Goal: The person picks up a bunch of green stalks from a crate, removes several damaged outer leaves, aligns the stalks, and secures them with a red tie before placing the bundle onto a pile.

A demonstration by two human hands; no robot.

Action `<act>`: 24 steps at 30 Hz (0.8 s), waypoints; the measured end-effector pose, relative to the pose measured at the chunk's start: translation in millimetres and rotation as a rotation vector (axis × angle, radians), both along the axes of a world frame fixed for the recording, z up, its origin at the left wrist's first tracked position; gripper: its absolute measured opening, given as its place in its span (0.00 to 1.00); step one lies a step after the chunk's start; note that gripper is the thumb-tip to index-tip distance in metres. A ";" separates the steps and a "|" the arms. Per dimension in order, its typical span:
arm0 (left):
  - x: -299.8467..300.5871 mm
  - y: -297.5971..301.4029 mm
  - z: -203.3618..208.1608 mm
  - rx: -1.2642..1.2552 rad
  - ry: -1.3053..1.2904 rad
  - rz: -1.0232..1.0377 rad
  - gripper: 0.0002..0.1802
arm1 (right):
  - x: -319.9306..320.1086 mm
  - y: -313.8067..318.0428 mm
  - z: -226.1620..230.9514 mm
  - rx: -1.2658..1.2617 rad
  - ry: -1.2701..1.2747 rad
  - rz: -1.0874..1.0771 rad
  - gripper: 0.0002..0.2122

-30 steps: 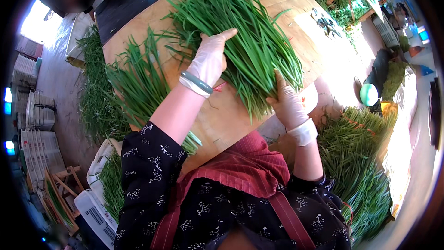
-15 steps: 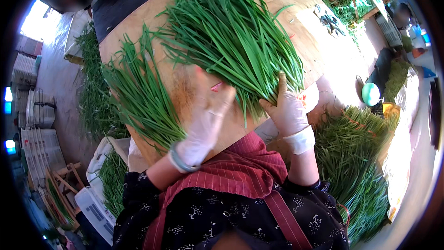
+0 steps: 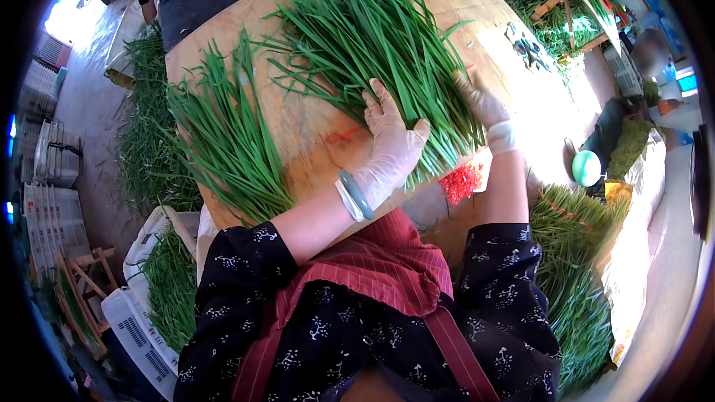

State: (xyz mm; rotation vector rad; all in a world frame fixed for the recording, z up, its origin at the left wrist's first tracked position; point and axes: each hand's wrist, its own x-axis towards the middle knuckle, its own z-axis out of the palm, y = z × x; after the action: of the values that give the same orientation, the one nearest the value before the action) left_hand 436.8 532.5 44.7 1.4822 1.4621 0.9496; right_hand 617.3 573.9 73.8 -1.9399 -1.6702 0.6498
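Note:
A large bundle of garlic chives lies on the wooden board, leaves away from me and pale stem ends towards me. My left hand, in a thin white glove, rests on the bundle's near left side with fingers stretched out. Against the right side of the same bundle is my gloved right hand; its fingers extend along the stems and are partly hidden. A smaller spread of chives lies to the left on the board. Between the two piles shows a blurred red strip.
Red ties sit in a pile at the board's near right edge. Scissors lie at the far right. More chives stand heaped on the right, near a green balloon-like ball. White crates stand on the left.
My left hand has moved right, from the gap between the piles onto the large bundle. My right hand has left the stem ends and shifted farther up the bundle's right side.

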 end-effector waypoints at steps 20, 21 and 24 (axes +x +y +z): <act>-39.9 -71.4 -3.6 0.173 -0.140 -0.146 0.42 | -102.8 47.6 18.0 -0.002 -0.772 0.822 0.30; -51.0 -80.0 -7.4 0.199 -0.253 -0.143 0.41 | -105.9 48.6 16.7 0.012 -0.710 0.831 0.31; -41.5 -74.4 -14.4 -0.056 -0.497 -0.042 0.42 | -112.6 50.5 11.5 0.015 -0.622 0.839 0.33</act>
State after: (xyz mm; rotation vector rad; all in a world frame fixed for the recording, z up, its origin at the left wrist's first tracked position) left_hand 395.3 458.1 30.3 1.1250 1.0803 1.1424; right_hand 504.8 624.3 85.3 -1.4363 -2.9089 0.2940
